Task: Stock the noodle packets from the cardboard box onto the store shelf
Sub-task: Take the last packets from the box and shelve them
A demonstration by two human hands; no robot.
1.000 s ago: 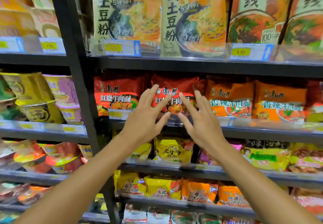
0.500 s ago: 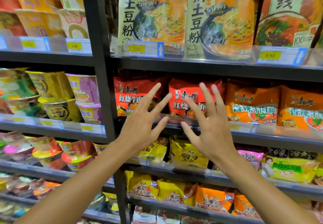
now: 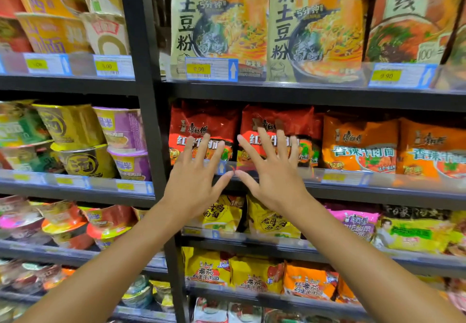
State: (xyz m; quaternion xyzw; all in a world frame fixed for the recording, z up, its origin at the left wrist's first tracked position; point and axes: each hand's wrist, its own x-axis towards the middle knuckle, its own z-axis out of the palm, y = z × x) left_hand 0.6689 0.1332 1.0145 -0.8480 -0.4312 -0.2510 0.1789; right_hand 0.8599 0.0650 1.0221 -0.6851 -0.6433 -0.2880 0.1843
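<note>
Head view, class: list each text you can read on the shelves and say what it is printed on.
"土豆粉": tall beige packets, top shelf.
"5分钟": same packets.
"9.90": yellow price tag, top shelf rail.
"5.00": price tag, upper left.
"香辣牛肉面": orange packets.
Red packets partly covered by hands; lower tags blurred.

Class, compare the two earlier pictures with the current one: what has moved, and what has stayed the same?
Both open hands, left hand and right hand, have moved forward to the red noodle packets on the middle shelf; whether the fingers touch them is unclear. Nothing was grasped or released. The packets stayed in place; the view shifted slightly.
</note>
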